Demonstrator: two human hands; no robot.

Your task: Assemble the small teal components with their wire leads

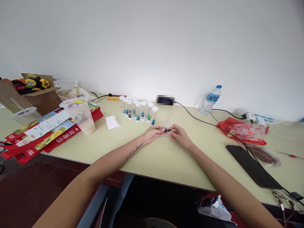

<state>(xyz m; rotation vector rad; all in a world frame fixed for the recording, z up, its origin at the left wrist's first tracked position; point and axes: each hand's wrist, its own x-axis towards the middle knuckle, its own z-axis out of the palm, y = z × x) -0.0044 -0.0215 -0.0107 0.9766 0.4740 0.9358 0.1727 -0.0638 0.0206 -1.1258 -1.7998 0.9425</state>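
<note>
My left hand rests at the table's middle, its thumb and fingers closed on a small dark blue piece. From the other side my right hand pinches the same piece, so both sets of fingertips almost meet. A small round pale, see-through item shows just behind the fingers; its kind is unclear. Beyond my left hand stand several clear tubes with white caps, holding small blue, green or dark pieces. The nearest tube is close to my left fingers.
Left are a folded white tissue, a plastic drink cup, a red printed bag and a cardboard box. Right are a water bottle, a red plastic bag, a black phone-like slab and a black cable.
</note>
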